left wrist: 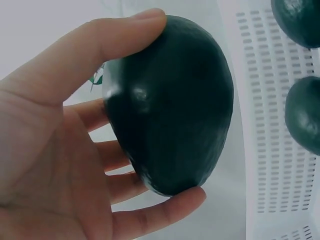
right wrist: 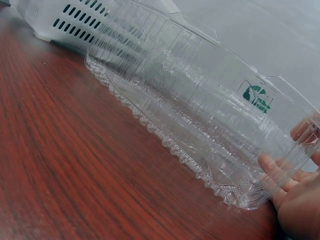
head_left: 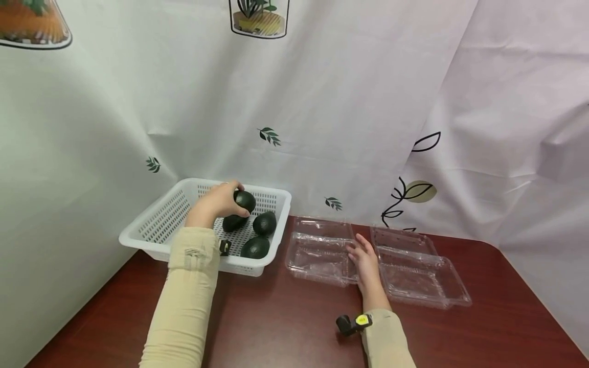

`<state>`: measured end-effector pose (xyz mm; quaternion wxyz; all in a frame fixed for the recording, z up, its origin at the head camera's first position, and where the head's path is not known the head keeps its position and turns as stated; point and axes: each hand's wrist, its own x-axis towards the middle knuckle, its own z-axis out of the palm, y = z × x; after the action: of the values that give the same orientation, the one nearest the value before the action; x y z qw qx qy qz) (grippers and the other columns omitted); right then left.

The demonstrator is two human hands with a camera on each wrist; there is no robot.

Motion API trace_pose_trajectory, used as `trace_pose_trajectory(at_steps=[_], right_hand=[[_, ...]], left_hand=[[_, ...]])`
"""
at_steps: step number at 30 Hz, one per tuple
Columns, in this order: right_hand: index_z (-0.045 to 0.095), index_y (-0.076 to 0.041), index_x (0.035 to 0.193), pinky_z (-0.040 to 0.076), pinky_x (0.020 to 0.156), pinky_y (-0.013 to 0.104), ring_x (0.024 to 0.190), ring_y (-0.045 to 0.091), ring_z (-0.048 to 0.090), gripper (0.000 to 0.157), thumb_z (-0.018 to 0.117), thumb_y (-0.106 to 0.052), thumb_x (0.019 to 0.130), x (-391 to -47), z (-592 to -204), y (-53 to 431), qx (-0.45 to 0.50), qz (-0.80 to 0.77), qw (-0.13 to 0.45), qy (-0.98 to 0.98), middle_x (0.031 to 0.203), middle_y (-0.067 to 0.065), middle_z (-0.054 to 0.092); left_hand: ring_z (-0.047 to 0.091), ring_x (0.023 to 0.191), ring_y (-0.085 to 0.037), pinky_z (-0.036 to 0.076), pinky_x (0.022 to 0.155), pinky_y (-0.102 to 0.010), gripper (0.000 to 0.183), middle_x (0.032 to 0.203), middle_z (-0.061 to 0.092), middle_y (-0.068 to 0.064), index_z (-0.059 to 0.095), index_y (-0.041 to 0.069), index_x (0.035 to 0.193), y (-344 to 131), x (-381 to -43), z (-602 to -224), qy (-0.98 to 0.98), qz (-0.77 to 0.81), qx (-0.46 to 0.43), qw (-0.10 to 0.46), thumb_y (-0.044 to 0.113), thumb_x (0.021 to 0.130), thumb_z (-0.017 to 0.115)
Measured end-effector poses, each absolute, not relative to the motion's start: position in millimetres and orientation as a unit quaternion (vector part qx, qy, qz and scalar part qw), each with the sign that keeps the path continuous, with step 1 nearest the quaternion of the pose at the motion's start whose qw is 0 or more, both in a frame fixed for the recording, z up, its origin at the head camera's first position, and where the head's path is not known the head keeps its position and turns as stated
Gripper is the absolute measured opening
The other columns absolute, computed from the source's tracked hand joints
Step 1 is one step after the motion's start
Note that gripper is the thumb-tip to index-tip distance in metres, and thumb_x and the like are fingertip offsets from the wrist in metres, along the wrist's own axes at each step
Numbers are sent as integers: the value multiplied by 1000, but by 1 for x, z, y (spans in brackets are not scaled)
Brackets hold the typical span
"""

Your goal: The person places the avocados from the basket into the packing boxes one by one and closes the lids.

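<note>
My left hand holds a dark green avocado above the white basket, thumb at one end and fingers around the other side. Below it, one avocado lies partly hidden in the basket. Two more avocados, one at the basket's right wall and one nearer the front, rest there too. My right hand touches the right side of a clear plastic clamshell container, its fingers relaxed at the rim. In the right wrist view, fingertips show through the clear wall.
The white slotted basket stands at the left on the red-brown table. A second open clear clamshell container lies just right of my right hand. A pale printed sheet hangs behind the table.
</note>
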<state>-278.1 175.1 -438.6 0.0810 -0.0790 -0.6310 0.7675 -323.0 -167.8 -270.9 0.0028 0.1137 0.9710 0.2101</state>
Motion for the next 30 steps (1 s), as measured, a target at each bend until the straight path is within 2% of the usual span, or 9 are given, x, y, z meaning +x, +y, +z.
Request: trace_pose_trajectory(at_steps=[6, 19, 30], right_hand=[[27, -1, 142, 35, 99, 38, 120, 30, 46, 50, 30, 2, 93, -277, -439, 174, -78, 767, 84, -632, 144, 22, 30], [28, -2, 142, 34, 100, 41, 123, 34, 43, 48, 30, 2, 94, -277, -439, 174, -79, 765, 83, -633, 144, 21, 31], [26, -2, 144, 35, 100, 38, 123, 34, 43, 51, 31, 3, 93, -279, -439, 177, -78, 768, 79, -631, 144, 21, 31]], left_hand=[[45, 108, -37, 38, 88, -53, 68, 120, 52, -19, 46, 5, 126, -166, -320, -273, 969, 219, 109, -13, 28, 71, 77], [42, 114, -39, 35, 92, -54, 68, 124, 49, -24, 46, 6, 128, -156, -314, -273, 970, 219, 103, -24, 30, 72, 77], [43, 114, -36, 36, 93, -53, 68, 125, 49, -21, 45, 9, 130, -141, -309, -272, 968, 221, 110, -33, 30, 73, 76]])
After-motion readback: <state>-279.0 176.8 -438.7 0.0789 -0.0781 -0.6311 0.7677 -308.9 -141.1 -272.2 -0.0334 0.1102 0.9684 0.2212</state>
